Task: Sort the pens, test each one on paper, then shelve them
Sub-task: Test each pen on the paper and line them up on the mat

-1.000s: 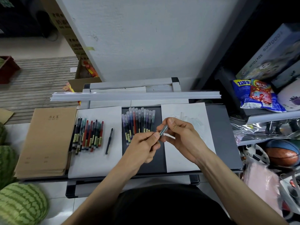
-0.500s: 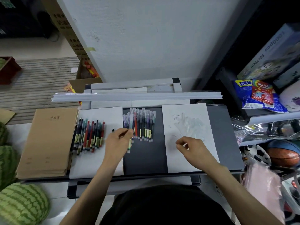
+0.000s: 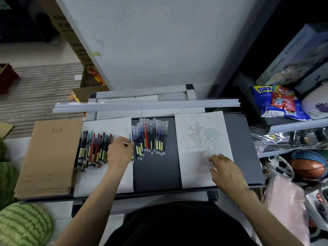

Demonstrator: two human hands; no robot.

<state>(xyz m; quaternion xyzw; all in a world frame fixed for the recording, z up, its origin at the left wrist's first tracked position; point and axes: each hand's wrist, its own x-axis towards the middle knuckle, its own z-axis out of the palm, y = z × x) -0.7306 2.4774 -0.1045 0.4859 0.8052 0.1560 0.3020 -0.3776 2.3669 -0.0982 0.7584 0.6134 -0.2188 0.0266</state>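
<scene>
Left hand shifted right, pinching pen beside capped row; right hand loosely curled.

The flat dark grey table top looks smooth and matt. 2 white paper sheets look thin and dull. The clear-capped plastic pens look shiny. The brown paper notebooks look matt, and the bright snack bags look glossy.
</scene>
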